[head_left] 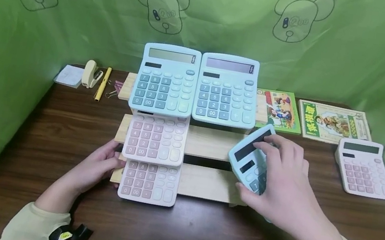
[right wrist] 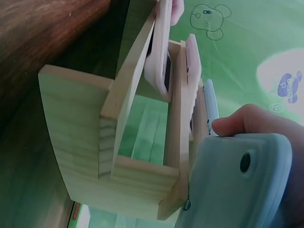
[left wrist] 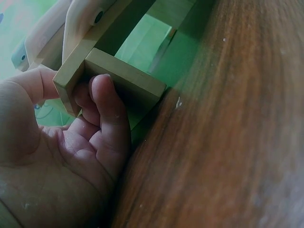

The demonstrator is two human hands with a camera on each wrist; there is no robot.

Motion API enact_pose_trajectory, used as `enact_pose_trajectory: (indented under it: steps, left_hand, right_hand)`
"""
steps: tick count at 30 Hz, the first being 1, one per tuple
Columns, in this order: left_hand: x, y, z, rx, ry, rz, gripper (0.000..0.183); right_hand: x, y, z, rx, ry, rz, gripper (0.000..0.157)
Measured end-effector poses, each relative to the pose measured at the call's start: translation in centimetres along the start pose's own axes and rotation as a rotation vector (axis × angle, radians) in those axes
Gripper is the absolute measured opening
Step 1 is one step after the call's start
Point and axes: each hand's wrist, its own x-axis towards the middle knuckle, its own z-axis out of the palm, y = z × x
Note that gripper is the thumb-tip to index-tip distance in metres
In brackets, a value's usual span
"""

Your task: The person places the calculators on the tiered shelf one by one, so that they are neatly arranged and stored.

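A stepped wooden rack (head_left: 210,183) stands mid-table. My left hand (head_left: 99,168) grips its lower left end; in the left wrist view, the fingers curl under the wooden slat (left wrist: 71,78). My right hand (head_left: 282,183) holds a blue calculator (head_left: 253,177) tilted over the rack's right end, thumb at one edge and fingers over its display side. Its blue back (right wrist: 228,175) faces the right wrist camera. Two blue calculators, one left (head_left: 175,108) and one right (head_left: 231,118), sit on the top tier. Pink-and-white calculators rest at left on the middle tier (head_left: 170,133) and bottom tier (head_left: 162,183).
Another pink-and-white calculator (head_left: 365,167) lies on the table at far right. Behind it are two illustrated booklets, one green (head_left: 282,112) and one pale-edged (head_left: 335,123). Back left lie a paper pad (head_left: 69,75), a stapler (head_left: 90,74), a yellow pen (head_left: 103,85) and small clips (head_left: 114,91).
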Motion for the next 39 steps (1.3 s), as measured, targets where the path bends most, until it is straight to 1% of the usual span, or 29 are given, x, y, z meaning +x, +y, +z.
enact_pose_trajectory:
  steps: [5,8,13,17,22,24,26,30,33,36,39]
  left_hand:
    - [0.0,0.1,0.0,0.022,0.023,-0.008,0.060]
    - [-0.1,0.0,-0.1,0.015,0.017,-0.013,0.060]
    - [-0.2,-0.1,0.0,0.001,0.012,0.003,0.060]
    - [-0.3,-0.1,0.1,-0.003,0.011,-0.003,0.059]
    - [-0.2,-0.1,0.1,0.008,0.014,-0.001,0.060]
    - [-0.2,-0.1,0.1,0.006,0.015,-0.008,0.060]
    - [-0.1,-0.2,0.1,-0.002,0.011,-0.012,0.060]
    - [-0.1,-0.3,0.1,-0.007,0.012,-0.008,0.061]
    - [-0.1,-0.2,0.1,-0.009,0.011,0.003,0.062]
    - [-0.1,-0.2,0.1,-0.003,0.007,0.006,0.061]
    - [-0.2,-0.2,0.0,0.008,0.001,0.003,0.062]
  right_hand:
    - [-0.1,-0.3,0.3,0.001,0.011,-0.026,0.084]
    - [-0.1,-0.6,0.6,0.014,0.023,-0.055,0.082]
    - [0.0,-1.1,1.0,0.029,0.047,-0.102,0.081]
    - [-0.2,-1.5,1.2,0.026,0.040,-0.124,0.083]
    - [0.0,-1.8,1.3,0.077,0.042,-0.166,0.081]
    - [0.0,-1.7,1.4,0.086,0.021,-0.186,0.080]
    - [0.1,-1.7,1.4,0.067,-0.016,-0.204,0.081]
    - [0.3,-1.9,1.4,-0.012,-0.099,-0.234,0.092]
    - [0.3,-2.1,1.4,-0.061,-0.139,-0.253,0.100]
    - [0.3,-2.1,1.5,-0.077,-0.160,-0.266,0.108]
    - [0.3,-2.1,1.7,-0.070,-0.157,-0.273,0.113]
